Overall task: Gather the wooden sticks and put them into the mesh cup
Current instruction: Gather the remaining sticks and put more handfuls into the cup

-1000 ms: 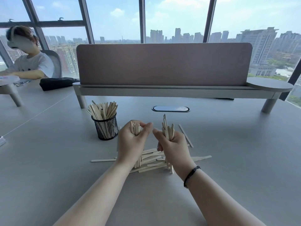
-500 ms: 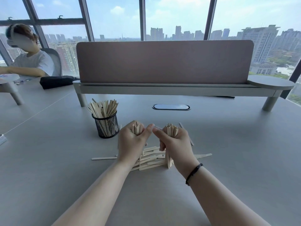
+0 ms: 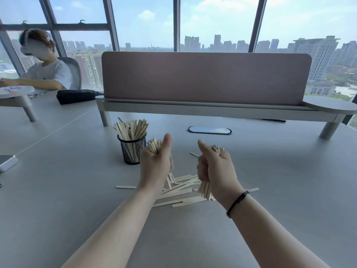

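Note:
A black mesh cup (image 3: 132, 151) stands on the grey table, holding several pale wooden sticks (image 3: 131, 127) upright. My left hand (image 3: 156, 165) is just right of the cup, fisted around an upright bundle of sticks, thumb raised. My right hand (image 3: 216, 167) grips a second upright bundle, thumb also up, a black band on its wrist. Between and below the hands lies a loose pile of sticks (image 3: 181, 188) flat on the table. One stray stick (image 3: 126, 187) lies left of the pile, another (image 3: 194, 154) behind my right hand.
A long desk divider on a raised shelf (image 3: 204, 109) spans the back. A cable port (image 3: 209, 130) sits in the table behind my hands. A person sits at the far left beside a black pouch (image 3: 77, 96). A flat grey device (image 3: 7, 162) lies at the left edge.
Both hands have moved apart and risen slightly; earlier their thumbs touched over the pile. The bundle in my right hand sits lower in the fist than a second ago.

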